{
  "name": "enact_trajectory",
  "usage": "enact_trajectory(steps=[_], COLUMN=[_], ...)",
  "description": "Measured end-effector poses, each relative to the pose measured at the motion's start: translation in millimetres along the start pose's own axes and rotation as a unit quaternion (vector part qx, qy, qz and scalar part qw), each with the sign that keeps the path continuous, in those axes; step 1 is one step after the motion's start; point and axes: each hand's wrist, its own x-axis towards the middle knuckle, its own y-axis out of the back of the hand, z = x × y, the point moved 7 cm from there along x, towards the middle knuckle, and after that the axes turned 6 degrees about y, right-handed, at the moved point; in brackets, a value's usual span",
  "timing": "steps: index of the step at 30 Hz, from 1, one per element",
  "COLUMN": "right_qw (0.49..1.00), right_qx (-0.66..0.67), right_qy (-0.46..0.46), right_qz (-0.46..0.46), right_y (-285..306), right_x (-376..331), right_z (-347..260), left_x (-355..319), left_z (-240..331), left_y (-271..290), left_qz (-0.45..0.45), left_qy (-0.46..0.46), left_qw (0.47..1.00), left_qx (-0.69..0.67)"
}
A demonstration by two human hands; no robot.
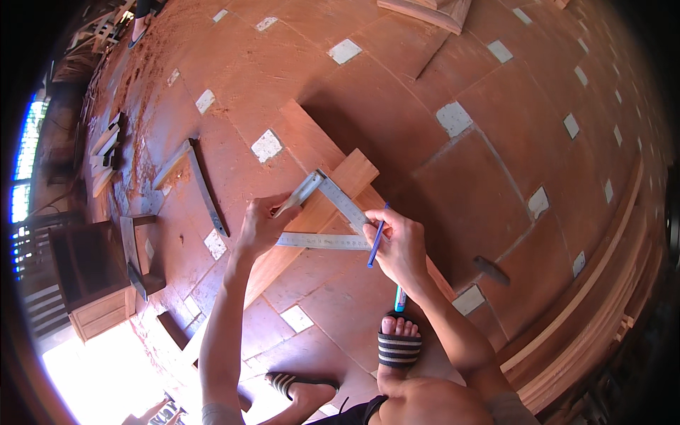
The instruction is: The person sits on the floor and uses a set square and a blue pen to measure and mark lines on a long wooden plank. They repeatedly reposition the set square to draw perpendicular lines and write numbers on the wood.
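Note:
My left hand [263, 225] is closed around the stock of a metal try square [307, 190]. The square's blade slants down toward my right hand over a wooden beam [360, 168]. My right hand [398, 246] pinches a blue pen [372, 258], its fingertips at the far end of the blade. A steel ruler [322, 241] spans between my two hands, one end by my left wrist and the other behind my right fingers. Beneath the tools, the beam crosses a second wooden beam [309, 133] at an angle. My right fingers hide where the pen meets the wood.
Long boards [588, 312] are stacked along the right. A dark tool [491, 270] lies on the tiled floor, and a turquoise pen-like thing [400, 299] beside my right foot. Leftward are a saw-like blade [203, 188] and a wooden cabinet [103, 312]. More wood [425, 13] lies at the far side.

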Motion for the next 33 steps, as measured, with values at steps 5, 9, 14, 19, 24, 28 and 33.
enact_trajectory(steps=[5,9,14,19,24,28,33], right_qw=[0.999,1.000,1.000,0.996,0.988,0.986,0.992], right_qx=[0.005,0.011,0.004,0.048,0.139,0.114,0.068], right_qy=[0.022,0.002,0.005,0.005,0.009,0.115,0.085], right_qz=[0.024,0.024,0.011,0.078,0.064,0.041,-0.065], right_y=[5,6,5,28,46,44,18], right_x=[0,-1,-1,6,35,62,92], right_z=[-1,3,3,3,2,-25,-44], left_x=[-2,-4,-4,-5,-6,-6,-1], left_z=[6,14,16,17,21,17,9], left_y=[-3,-4,-4,-4,-5,-4,-5], left_qz=[0.013,0.020,0.023,0.023,0.021,0.022,0.035], left_qy=[-0.007,-0.032,-0.020,-0.012,-0.028,-0.025,-0.051], left_qw=[1.000,0.999,1.000,0.999,0.999,0.999,0.998], left_qx=[-0.023,-0.003,-0.003,0.028,0.003,-0.005,-0.021])
